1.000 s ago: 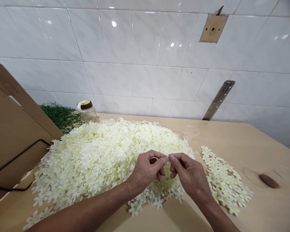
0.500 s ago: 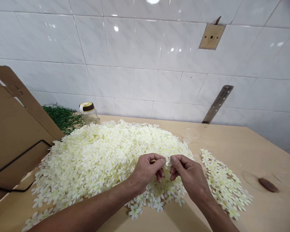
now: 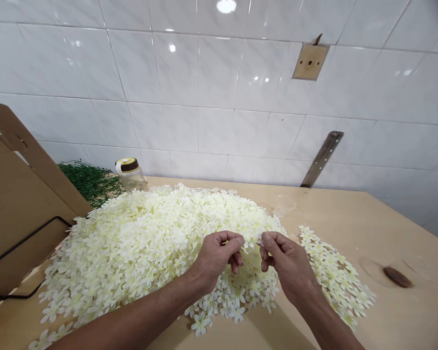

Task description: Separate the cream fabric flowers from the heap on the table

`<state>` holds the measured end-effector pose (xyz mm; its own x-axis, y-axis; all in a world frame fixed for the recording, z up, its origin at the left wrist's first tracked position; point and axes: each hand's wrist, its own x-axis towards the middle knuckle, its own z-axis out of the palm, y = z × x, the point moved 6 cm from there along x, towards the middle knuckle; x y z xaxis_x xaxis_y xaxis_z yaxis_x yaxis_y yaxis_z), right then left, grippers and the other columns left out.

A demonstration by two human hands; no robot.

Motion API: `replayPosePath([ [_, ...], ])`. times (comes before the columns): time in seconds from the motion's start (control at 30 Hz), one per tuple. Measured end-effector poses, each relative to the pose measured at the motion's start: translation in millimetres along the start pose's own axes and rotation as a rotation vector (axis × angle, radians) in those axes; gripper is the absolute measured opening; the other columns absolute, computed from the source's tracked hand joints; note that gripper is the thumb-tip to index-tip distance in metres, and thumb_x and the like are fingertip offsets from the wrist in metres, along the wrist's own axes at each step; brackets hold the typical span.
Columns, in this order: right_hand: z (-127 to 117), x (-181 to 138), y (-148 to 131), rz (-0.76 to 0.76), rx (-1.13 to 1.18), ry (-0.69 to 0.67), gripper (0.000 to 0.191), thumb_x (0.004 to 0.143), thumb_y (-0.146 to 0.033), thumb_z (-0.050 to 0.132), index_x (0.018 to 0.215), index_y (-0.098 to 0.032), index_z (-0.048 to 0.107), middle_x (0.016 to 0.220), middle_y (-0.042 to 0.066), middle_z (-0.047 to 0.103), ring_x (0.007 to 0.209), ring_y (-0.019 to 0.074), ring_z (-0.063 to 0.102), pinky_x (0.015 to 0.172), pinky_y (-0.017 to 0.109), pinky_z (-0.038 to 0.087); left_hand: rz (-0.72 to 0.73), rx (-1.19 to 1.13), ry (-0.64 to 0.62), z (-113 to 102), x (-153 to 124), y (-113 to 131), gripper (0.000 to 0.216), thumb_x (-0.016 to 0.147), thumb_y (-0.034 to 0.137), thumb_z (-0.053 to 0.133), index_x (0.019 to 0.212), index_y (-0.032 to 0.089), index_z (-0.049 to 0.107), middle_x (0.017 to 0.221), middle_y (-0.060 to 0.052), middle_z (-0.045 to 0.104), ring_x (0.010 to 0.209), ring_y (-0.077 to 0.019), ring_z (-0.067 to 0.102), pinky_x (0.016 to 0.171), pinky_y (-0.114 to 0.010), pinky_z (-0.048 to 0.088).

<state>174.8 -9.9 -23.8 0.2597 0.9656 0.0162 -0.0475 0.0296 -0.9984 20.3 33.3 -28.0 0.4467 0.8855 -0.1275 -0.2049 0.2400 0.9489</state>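
A big heap of cream-white fabric flowers (image 3: 146,238) covers the middle of the wooden table (image 3: 350,214). Over its right front slope my left hand (image 3: 217,257) and my right hand (image 3: 286,265) are both pinched, fingertips a little apart. Between them sit small cream petals (image 3: 251,241), and each hand appears to grip one flower piece. A smaller flat spread of flowers (image 3: 336,274) lies just right of my right hand.
A cardboard box (image 3: 18,194) with a black cable (image 3: 29,233) stands at the left. Behind the heap are green plastic stems (image 3: 89,180) and a clear jar with a brown lid (image 3: 130,174). A clear plastic cup (image 3: 285,203) lies near the tiled wall.
My fingertips, touching a second ago, have drawn slightly apart with the flower piece between them. The view has tilted and shifted a little.
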Motion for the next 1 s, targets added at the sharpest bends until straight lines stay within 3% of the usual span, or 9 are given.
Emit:
replayPosePath([
  [0.13,-8.8,-0.6,-5.6,-0.096,-0.156,0.100,0.035,0.082,-0.052,0.071,0.080,-0.018,0.064,0.060,-0.003,0.053,0.047,0.0116,0.052,0.048,0.025,0.044,-0.007,-0.001,0.008,-0.3,-0.6,0.0,0.026,0.078,0.036,0.071,0.078,0.011,0.067,0.053,-0.003,0.059,0.046,-0.0107,0.050,0.045,-0.022,0.041],
  [0.3,-15.2,-4.7,-17.4,-0.205,-0.406,0.239,0.038,0.082,-0.052,0.069,0.101,-0.018,0.066,0.073,0.001,0.063,0.045,0.0120,0.054,0.043,0.025,0.045,-0.013,-0.005,0.006,-0.3,-0.5,-0.3,0.026,0.077,0.036,0.071,0.076,0.011,0.066,0.053,-0.003,0.059,0.045,-0.0104,0.050,0.044,-0.022,0.040],
  [0.53,5.3,-16.0,-33.8,-0.564,-0.615,0.150,0.022,0.090,-0.039,0.065,0.100,-0.022,0.073,0.091,0.006,0.065,0.053,0.0110,0.049,0.048,0.026,0.046,-0.006,0.029,-0.018,0.6,-1.5,-1.1,0.029,0.080,0.040,0.070,0.079,0.012,0.067,0.054,-0.003,0.059,0.045,-0.0106,0.050,0.045,-0.022,0.041],
  [0.63,9.2,-15.4,-31.0,-0.566,-0.633,0.113,0.018,0.089,-0.038,0.067,0.093,-0.023,0.075,0.088,0.005,0.067,0.052,0.0108,0.050,0.047,0.026,0.045,-0.012,0.017,-0.038,3.3,-3.2,-1.9,0.030,0.079,0.041,0.071,0.078,0.011,0.068,0.054,-0.003,0.059,0.046,-0.0115,0.051,0.044,-0.022,0.041],
  [0.8,8.8,-13.9,-30.5,-0.489,-0.578,0.087,0.022,0.088,-0.041,0.067,0.080,-0.022,0.075,0.081,0.005,0.069,0.065,0.0168,0.063,0.053,0.025,0.052,-0.014,-0.044,-0.072,7.0,-5.6,-1.7,0.032,0.078,0.043,0.073,0.082,0.011,0.068,0.053,-0.003,0.059,0.047,-0.0116,0.052,0.043,-0.022,0.042],
  [1.0,11.8,-15.7,-30.7,-0.441,-0.578,0.074,0.028,0.092,-0.043,0.059,0.080,-0.021,0.071,0.081,0.006,0.069,0.062,0.0171,0.063,0.050,0.026,0.051,-0.013,-0.044,-0.067,6.5,-6.2,-2.0,0.034,0.078,0.043,0.073,0.087,0.010,0.068,0.053,-0.002,0.059,0.046,-0.0115,0.051,0.042,-0.022,0.042],
])
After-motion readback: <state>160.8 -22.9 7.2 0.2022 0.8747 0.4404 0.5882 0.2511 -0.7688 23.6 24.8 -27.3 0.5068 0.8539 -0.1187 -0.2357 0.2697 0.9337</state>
